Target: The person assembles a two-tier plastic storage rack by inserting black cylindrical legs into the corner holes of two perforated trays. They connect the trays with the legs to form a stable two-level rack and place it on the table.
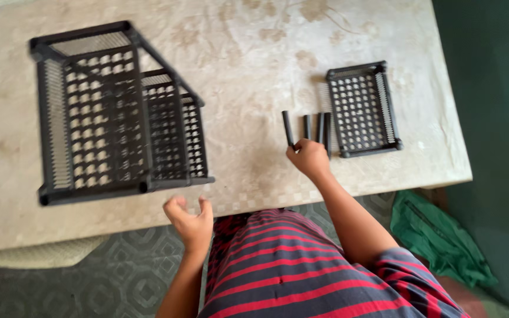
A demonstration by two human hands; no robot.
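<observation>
- Table (254,47): wide top w/ a pale, mottled cloth; fills most of the view. You stand at its near edge, looking down.
- Large black rack (113,112): plastic lattice, two tiers joined, on the table's left half. Lower front corner sits near the table edge, just above your left hand.
- Your striped shirt (301,265): dark w/ red bands, bottom centre.
- Green cloth (437,235): crumpled on the floor at right, below the table edge.
- Small black tray (362,109): single lattice shelf w/ raised rim, flat on the table at right, well apart from the large rack.
- Your left hand (191,221): off the table edge, fingers loosely curled, palm half open, holding nothing.
- Your right hand (307,156): on the table, fingers closed down over the near ends of the rods (can't tell which one it grips).
- Black rods (287,126): four short tubes lying side by side, just left of the small tray; the rightmost nearly touches its rim.
</observation>
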